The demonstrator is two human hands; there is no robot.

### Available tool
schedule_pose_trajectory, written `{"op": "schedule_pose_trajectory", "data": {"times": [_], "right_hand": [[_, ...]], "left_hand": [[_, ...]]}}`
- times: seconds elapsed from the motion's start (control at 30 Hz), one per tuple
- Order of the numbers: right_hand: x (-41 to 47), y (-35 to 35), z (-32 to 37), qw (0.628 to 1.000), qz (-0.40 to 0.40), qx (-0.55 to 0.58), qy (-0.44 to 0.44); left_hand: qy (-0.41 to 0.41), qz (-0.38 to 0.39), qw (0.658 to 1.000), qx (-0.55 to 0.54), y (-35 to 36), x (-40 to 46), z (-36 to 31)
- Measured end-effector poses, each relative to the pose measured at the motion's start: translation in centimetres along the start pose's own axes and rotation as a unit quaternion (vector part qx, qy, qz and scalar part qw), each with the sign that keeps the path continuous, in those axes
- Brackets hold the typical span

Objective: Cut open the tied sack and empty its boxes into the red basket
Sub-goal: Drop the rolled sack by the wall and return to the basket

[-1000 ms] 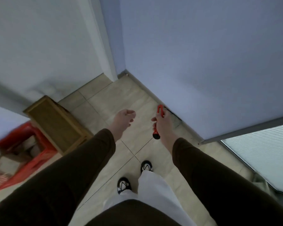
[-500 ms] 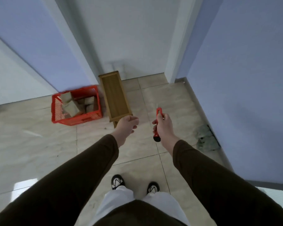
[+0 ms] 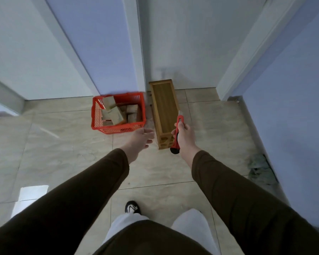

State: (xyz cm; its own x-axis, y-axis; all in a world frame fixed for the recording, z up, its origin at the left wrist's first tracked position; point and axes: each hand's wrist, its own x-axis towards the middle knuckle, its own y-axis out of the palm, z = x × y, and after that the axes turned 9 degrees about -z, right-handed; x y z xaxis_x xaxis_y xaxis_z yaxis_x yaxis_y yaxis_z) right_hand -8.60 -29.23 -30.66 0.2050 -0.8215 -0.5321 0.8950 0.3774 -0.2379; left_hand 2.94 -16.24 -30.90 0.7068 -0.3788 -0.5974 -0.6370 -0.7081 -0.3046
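Head view: one red plastic basket (image 3: pixel 118 128) on tiled floor against the wall, several brown cardboard boxes (image 3: pixel 116 115) inside, count unclear; left hand (image 3: pixel 139 139) open, empty; right hand (image 3: pixel 185 134) grips one red utility knife (image 3: pixel 177 133).

Right hand (image 3: pixel 185 134) grips a red utility knife (image 3: pixel 177 133); left hand (image 3: pixel 139 139) hangs open; red basket (image 3: pixel 99 115) holds boxes (image 3: pixel 116 112) beside a wooden stand (image 3: pixel 164 107).

Bare floor tiles (image 3: pixel 66 153) before the red basket (image 3: pixel 118 128); wooden stand (image 3: pixel 165 111) tight against its right side.
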Motion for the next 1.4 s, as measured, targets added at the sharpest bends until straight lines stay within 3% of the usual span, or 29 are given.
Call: {"op": "schedule_pose_trajectory", "data": {"times": [0.23, 0.53, 0.77, 1.0, 1.4], "right_hand": [[-0.4, 6.9, 1.4, 0.996, -0.018, 0.042, 0.072], [7.5, 10.7, 2.5, 0.984, -0.038, 0.102, 0.140], [15.9, 12.9, 1.9, 0.977, -0.045, 0.100, 0.184], [24.1, 14.2, -1.4, 0.974, -0.091, 0.067, 0.195], [35.7, 17.0, -12.2, 0.964, -0.111, 0.024, 0.240]], "left_hand": [[-0.019, 0.021, 1.000, 0.000, -5.2, 5.0, 0.1], [-0.044, 0.103, 0.993, 0.034, -2.4, 12.5, -2.5], [-0.069, 0.095, 0.992, 0.049, 0.4, 20.4, -3.5], [-0.059, 0.093, 0.990, 0.086, 4.4, 28.3, -2.2], [-0.081, 0.095, 0.985, 0.121, 10.6, 41.9, 6.1]]}}
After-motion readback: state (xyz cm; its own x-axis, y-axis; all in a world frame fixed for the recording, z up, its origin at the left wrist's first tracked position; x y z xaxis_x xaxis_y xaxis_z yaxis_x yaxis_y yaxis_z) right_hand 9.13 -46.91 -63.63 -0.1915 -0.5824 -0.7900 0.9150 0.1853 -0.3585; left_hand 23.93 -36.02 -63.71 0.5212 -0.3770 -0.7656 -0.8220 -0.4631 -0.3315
